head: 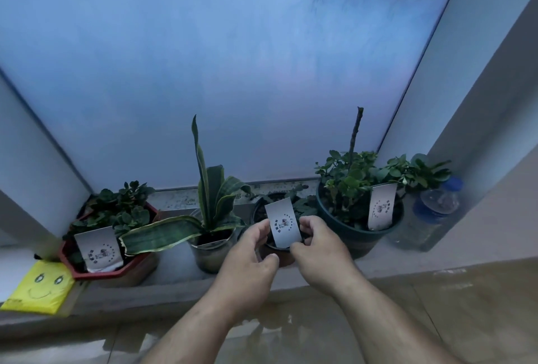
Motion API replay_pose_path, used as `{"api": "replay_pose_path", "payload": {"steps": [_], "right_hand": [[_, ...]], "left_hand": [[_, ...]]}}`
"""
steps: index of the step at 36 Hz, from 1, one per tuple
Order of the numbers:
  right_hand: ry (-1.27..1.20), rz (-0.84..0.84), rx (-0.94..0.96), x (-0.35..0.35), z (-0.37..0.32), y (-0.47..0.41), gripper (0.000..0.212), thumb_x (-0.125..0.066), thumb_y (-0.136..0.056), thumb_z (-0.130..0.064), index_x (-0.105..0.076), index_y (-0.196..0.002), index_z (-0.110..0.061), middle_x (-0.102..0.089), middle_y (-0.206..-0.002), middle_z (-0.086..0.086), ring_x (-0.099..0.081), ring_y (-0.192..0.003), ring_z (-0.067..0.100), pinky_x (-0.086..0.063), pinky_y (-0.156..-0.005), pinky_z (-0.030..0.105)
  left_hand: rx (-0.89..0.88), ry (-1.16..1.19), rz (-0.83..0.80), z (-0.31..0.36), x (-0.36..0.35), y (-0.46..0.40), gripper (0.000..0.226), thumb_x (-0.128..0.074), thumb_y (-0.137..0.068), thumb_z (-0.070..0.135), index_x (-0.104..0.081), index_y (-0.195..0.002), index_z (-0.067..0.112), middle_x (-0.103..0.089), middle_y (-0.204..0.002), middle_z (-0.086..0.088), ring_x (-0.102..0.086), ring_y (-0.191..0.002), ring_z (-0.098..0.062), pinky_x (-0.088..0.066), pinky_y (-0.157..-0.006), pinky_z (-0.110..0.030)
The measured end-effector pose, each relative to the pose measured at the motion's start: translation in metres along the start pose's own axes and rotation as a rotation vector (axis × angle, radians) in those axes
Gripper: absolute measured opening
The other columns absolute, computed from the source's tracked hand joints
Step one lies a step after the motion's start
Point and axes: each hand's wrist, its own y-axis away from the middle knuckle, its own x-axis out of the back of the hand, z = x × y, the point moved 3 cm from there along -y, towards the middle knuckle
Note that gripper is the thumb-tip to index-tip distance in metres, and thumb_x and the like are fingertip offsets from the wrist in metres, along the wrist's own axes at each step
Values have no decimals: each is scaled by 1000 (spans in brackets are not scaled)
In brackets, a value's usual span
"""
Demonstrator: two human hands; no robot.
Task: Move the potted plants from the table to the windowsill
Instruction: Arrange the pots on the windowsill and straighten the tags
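Four potted plants are sitting along the pale stone windowsill (174, 264). Both hands are curling around the small dark round pot (273, 247) with its white card, left hand (250, 258) and right hand (320, 250) gripping its sides, between the snake plant's metal pot (209, 253) and the large dark green pot (358, 232).

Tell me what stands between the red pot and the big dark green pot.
In the head view: the snake plant pot and the small dark pot both hands hold.
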Motion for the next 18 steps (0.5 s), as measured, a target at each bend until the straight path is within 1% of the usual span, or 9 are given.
{"api": "replay_pose_path", "payload": {"steps": [3,5,8,10,12,14,16,17,18], "right_hand": [[-9,-12,-16,1,0,-2,51,-58,-79,-27,-52,-129,-36,-65,-115,-12,-64,-98,12,-54,-91,39],[-23,-21,-19,1,1,-4,53,-58,-81,-26,-51,-133,-34,-63,-122,-11,-64,-101,12,-53,-93,38],[-52,-41,-26,1,6,-8,58,-60,-83,-25,-48,-139,-29,-58,-136,-8,-61,-112,13,-50,-101,40],[-61,-44,-26,0,10,-9,58,-61,-85,-24,-46,-141,-27,-57,-140,-8,-59,-116,13,-48,-104,39],[-62,-34,-15,0,10,-8,56,-61,-86,-23,-48,-140,-27,-58,-138,-9,-58,-117,12,-48,-104,38],[-52,-30,-5,-1,10,-5,50,-60,-87,-21,-51,-136,-28,-60,-129,-13,-59,-113,10,-49,-101,34],[-37,-34,8,-2,10,-1,46,-59,-86,-20,-54,-130,-31,-62,-123,-17,-62,-107,7,-51,-97,32],[-29,-36,9,-3,11,1,44,-59,-85,-20,-56,-128,-32,-64,-121,-17,-63,-105,6,-53,-96,32],[-23,-42,9,-4,11,3,44,-59,-84,-20,-57,-126,-33,-66,-119,-16,-64,-103,5,-54,-95,31]], "left_hand": [[-16,-21,-4,-3,-6,-2,53,-46,-93,-14,-44,-130,24,-57,-117,21,-51,-89,34,-41,-72,5],[-27,-35,-4,-5,-8,-4,53,-47,-93,-13,-44,-131,23,-55,-114,24,-52,-89,33,-40,-73,5],[-32,-101,-10,-8,-9,-6,53,-49,-93,-11,-43,-126,31,-51,-110,31,-49,-89,36,-35,-72,9],[-26,-149,-3,-13,-8,-9,53,-53,-93,-3,-45,-132,32,-54,-120,29,-49,-101,30,-33,-79,9],[-30,-199,9,-19,-7,-11,61,-56,-91,7,-41,-145,32,-53,-135,24,-47,-116,21,-30,-89,6],[-34,-233,8,-24,-7,-12,66,-57,-89,14,-37,-149,34,-53,-137,22,-49,-115,17,-34,-94,-1],[-35,-266,17,-26,-8,-13,70,-56,-88,20,-31,-152,35,-53,-135,22,-51,-102,18,-39,-89,-4],[-37,-277,24,-27,-7,-14,71,-56,-89,20,-29,-153,35,-51,-136,22,-50,-101,19,-36,-86,-1],[-34,-288,32,-28,-6,-15,71,-56,-90,20,-29,-153,34,-48,-139,22,-47,-107,17,-31,-84,3]]}}
